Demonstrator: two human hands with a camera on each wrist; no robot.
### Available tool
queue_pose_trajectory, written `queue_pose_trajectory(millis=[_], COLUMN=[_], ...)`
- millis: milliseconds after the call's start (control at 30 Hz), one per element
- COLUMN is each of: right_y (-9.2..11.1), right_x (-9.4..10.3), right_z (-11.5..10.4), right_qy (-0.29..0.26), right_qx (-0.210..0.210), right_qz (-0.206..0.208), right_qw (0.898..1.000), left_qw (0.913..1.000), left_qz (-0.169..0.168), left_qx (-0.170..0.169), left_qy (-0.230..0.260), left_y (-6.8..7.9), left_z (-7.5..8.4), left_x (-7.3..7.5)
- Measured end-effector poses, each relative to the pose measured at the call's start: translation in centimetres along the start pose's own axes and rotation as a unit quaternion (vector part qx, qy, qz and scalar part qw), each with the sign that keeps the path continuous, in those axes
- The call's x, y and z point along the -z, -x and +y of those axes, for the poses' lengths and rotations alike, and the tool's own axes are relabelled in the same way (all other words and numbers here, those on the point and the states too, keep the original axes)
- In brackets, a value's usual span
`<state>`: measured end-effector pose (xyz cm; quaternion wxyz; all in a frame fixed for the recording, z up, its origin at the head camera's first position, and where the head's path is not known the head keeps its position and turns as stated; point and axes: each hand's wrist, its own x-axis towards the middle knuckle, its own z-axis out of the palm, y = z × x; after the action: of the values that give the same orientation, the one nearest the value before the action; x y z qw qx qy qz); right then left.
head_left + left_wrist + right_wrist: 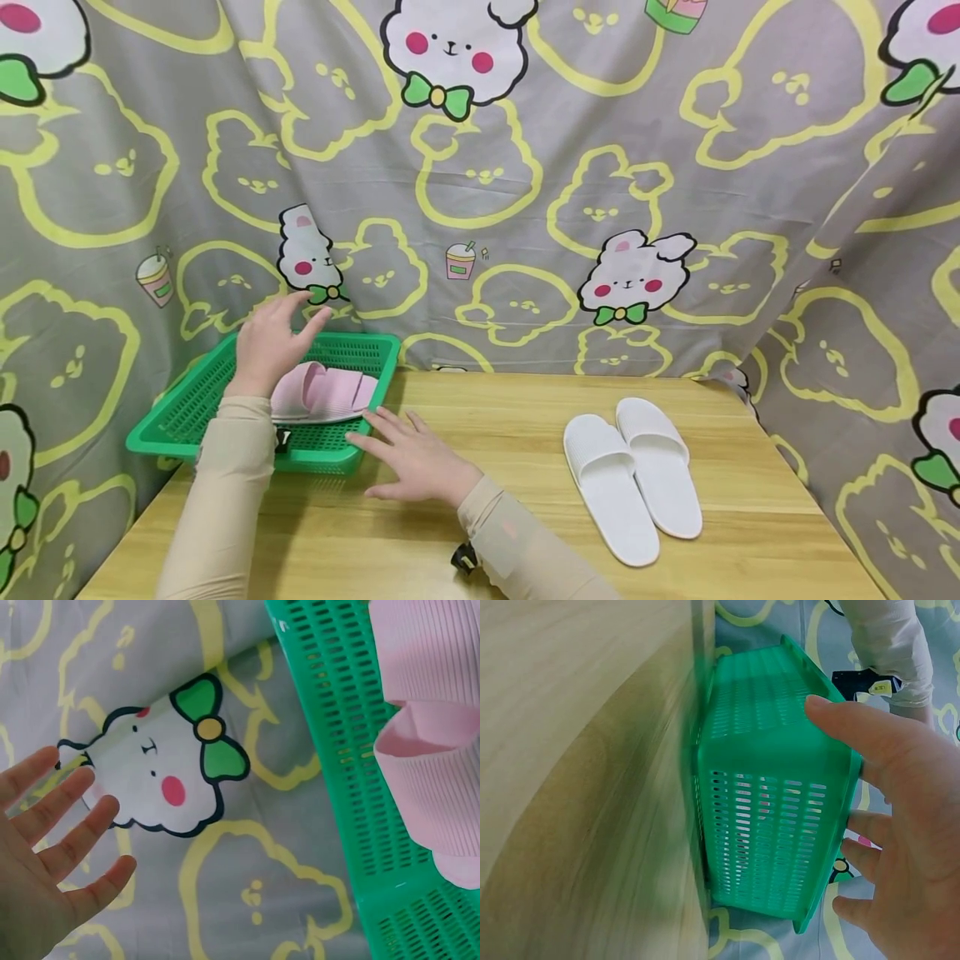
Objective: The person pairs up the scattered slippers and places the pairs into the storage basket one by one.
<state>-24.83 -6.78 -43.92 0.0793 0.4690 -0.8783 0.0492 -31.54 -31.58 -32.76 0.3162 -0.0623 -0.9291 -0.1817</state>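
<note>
A green plastic basket (300,457) with slotted walls stands at the left of the table. Inside it lie pink slippers (337,393), their ribbed straps close up in the left wrist view. My left hand (270,340) is raised above the basket, fingers spread and holding nothing. Beside the basket's right front corner, my right hand (420,462) reaches over with loosely extended fingers near the rim. Whether those fingertips touch the rim I cannot tell. A pair of white slippers (611,492) lies side by side on the right of the table, toes pointing away.
The wooden table (510,425) has light grain. A grey curtain (495,242) with cartoon animals hangs behind it and along both sides. Small black devices, one of them this strap unit (465,558), sit at my wrists.
</note>
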Motion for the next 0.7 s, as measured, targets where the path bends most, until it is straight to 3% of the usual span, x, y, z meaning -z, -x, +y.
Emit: queue_pose_trajectory(millis=[433,700], right_y=[1.0,2.2], right_x=[-0.7,-0.7], right_z=[0.1,0.2], right_qy=[0.021,-0.005], right_qx=[0.002,-0.005], right_qz=[0.019,0.022], right_qw=[1.0,1.0], left_qw=[0.9993,0.999], left_qz=[-0.014,-0.007], left_qx=[-0.031,-0.043], left_qy=[-0.016,-0.007], left_y=[0.9,1.4], left_z=[2.0,3.3], left_x=[0.4,0.5])
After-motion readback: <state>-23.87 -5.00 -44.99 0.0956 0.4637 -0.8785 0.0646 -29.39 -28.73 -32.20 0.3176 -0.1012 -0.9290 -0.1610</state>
